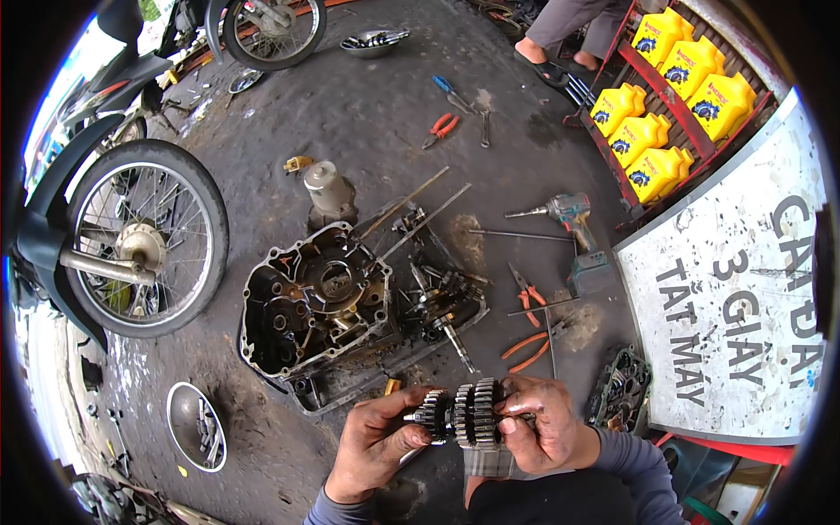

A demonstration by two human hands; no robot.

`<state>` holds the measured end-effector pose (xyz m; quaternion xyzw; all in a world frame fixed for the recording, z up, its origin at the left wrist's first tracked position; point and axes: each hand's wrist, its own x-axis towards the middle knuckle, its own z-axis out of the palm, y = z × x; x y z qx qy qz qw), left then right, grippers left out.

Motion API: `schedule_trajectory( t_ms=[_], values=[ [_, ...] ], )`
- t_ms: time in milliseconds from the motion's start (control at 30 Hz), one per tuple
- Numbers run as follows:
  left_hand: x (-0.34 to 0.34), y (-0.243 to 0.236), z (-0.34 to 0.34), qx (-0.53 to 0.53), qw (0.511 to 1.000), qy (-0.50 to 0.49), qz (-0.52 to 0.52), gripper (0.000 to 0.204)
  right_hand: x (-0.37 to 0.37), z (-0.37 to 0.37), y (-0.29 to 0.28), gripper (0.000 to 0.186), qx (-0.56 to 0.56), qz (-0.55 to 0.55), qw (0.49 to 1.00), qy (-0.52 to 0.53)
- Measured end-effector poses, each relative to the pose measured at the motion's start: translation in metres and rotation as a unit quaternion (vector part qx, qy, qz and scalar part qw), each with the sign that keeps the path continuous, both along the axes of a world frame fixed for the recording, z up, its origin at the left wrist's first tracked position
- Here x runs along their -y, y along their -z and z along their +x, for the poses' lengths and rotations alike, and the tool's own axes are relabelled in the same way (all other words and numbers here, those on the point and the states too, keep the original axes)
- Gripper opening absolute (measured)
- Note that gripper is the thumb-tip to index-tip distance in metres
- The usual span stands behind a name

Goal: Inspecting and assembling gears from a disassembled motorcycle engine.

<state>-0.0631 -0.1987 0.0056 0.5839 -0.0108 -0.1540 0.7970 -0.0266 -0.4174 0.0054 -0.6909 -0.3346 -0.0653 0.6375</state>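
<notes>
**Gear cluster out of the engine case, held in both hands**

Head view: I see the left hand (pixel 378 442) and the right hand (pixel 542 424) together holding a gear cluster (pixel 464 414) on its shaft, low in the picture and just in front of the body. The left grip is closed around the smaller gears at one end; the right grip is closed on the other end, fingers wrapped over the larger gears. Both hands are oily.

Above the hands, the open engine case (pixel 317 302) lies on the floor, its cavity exposed. Beside it a second geared shaft (pixel 446 315) rests in a dirty tray (pixel 477 317), apart from the case. Pliers (pixel 528 293), a cordless drill (pixel 569 214) and long rods lie near on the floor.

Judgement: the teardown looks well along, with the case opened and both shafts out. The held cluster is not seated anywhere; whether it is being inspected or refitted I cannot tell.
</notes>
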Motion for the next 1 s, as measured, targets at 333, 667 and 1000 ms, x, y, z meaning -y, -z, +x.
schedule_trajectory(
  t_ms=[333, 667, 1000],
  values=[
    [-0.0018, 0.0064, -0.0010, -0.002, 1.000, 0.002, 0.013, 0.054, 0.0018, -0.0023, 0.0045, 0.013, -0.021, 0.004, 1.000, -0.003],
    [0.0023, 0.0011, 0.0006, 0.047, 0.996, -0.033, 0.071, 0.055, 0.0010, -0.0042, 0.0011, 0.011, -0.054, -0.008, 0.998, 0.018],
    [0.0023, 0.0005, 0.0018, 0.130, 0.972, -0.055, 0.190, 0.065, 0.0046, -0.0079, -0.0011, 0.011, -0.149, -0.007, 0.989, 0.017]
  ],
)
